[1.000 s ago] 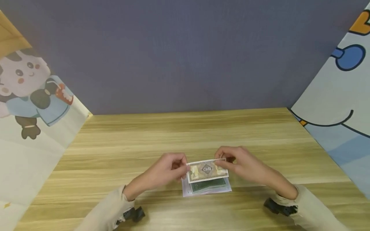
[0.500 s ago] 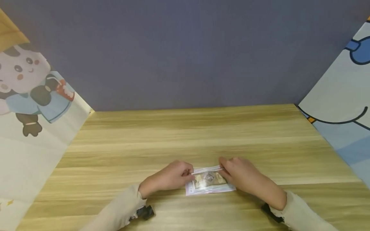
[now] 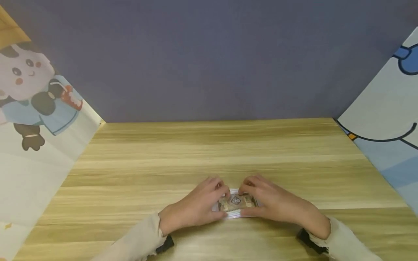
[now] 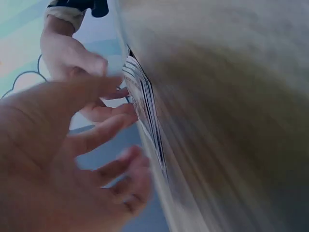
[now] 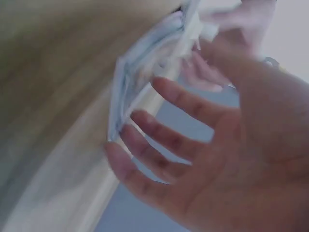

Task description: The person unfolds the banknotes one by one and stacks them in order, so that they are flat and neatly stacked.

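Note:
A small stack of banknotes [image 3: 236, 204] lies low on the table in the head view, a brown note with a dark diamond design on top. My left hand [image 3: 196, 206] holds its left part, thumb at the near edge and bent fingers at the far edge. On the right part, my right hand [image 3: 277, 203] holds it the same way. Layered edges of the banknotes [image 4: 147, 104] show beside the left hand [image 4: 63, 150] in the left wrist view. The right hand's [image 5: 217, 145] bent fingertips lie along the stack [image 5: 149, 63] in the blurred right wrist view.
The wood-grain table [image 3: 209, 156] ends at a grey-blue back panel [image 3: 209, 61]. Side panels with cartoon prints stand at the left [image 3: 65, 152] and right [image 3: 375, 119]. Dark devices sit at the left wrist [image 3: 166, 244] and right wrist [image 3: 310, 242].
The brown banknote, earlier held above a green one, has come down onto the stack. Both hands have shifted from its upper corners inward, with thumbs now at the near edge.

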Demonstrator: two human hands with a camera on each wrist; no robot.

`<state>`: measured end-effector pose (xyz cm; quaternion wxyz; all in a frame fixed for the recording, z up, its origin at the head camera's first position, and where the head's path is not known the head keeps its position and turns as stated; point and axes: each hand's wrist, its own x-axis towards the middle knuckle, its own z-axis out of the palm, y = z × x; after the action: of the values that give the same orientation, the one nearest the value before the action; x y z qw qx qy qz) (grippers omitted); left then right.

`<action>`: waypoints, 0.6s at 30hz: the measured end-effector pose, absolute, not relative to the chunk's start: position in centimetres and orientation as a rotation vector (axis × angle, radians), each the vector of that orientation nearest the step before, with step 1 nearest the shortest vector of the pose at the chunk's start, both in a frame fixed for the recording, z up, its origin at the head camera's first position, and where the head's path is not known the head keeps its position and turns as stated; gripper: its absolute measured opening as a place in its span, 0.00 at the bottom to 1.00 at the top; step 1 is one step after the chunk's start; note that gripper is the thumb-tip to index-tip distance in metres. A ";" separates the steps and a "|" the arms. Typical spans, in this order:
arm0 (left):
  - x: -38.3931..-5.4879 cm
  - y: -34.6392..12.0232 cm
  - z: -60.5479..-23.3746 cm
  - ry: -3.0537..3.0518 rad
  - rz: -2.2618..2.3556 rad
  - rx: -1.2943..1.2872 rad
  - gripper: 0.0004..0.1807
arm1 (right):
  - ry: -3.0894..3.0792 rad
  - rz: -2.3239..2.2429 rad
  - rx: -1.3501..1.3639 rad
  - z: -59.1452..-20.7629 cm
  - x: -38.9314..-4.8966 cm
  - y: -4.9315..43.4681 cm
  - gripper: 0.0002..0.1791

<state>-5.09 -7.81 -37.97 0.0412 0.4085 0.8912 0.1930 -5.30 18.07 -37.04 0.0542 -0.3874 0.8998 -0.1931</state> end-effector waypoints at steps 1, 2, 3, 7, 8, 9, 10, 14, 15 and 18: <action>-5.0 -7.9 -37.9 2.705 0.555 1.267 0.21 | 2.711 -0.567 -1.145 -36.9 -5.2 18.1 0.28; -4.9 -7.9 -37.9 2.689 0.515 1.281 0.23 | 2.698 -0.533 -1.112 -36.9 -5.2 18.0 0.31; -4.8 -8.0 -38.0 2.677 0.483 1.286 0.25 | 2.692 -0.500 -1.090 -36.8 -5.2 17.9 0.34; -4.8 -8.1 -38.1 2.671 0.438 1.278 0.25 | 2.693 -0.400 -1.085 -37.1 -5.2 17.3 0.36; -4.8 -8.1 -38.1 2.671 0.432 1.277 0.25 | 2.696 -0.392 -1.094 -37.1 -5.3 17.3 0.35; -4.8 -8.1 -38.2 2.672 0.426 1.277 0.24 | 2.698 -0.388 -1.103 -37.2 -5.3 17.2 0.34; -4.8 -8.1 -38.3 2.673 0.416 1.278 0.24 | 2.702 -0.385 -1.109 -37.3 -5.3 17.2 0.33; -4.8 -8.1 -38.5 2.702 0.360 1.280 0.21 | 2.716 -0.397 -1.121 -37.5 -5.3 17.2 0.31; -4.8 -8.1 -38.5 2.714 0.347 1.274 0.20 | 2.719 -0.402 -1.125 -37.6 -5.3 17.2 0.31; -4.9 -8.3 -38.4 2.741 0.332 1.252 0.19 | 2.732 -0.405 -1.141 -37.7 -5.5 17.2 0.31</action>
<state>-4.90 -8.25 -38.39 0.0548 0.4123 0.9028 0.1093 -5.47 17.23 -37.66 0.0767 -0.3807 0.9116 -0.1350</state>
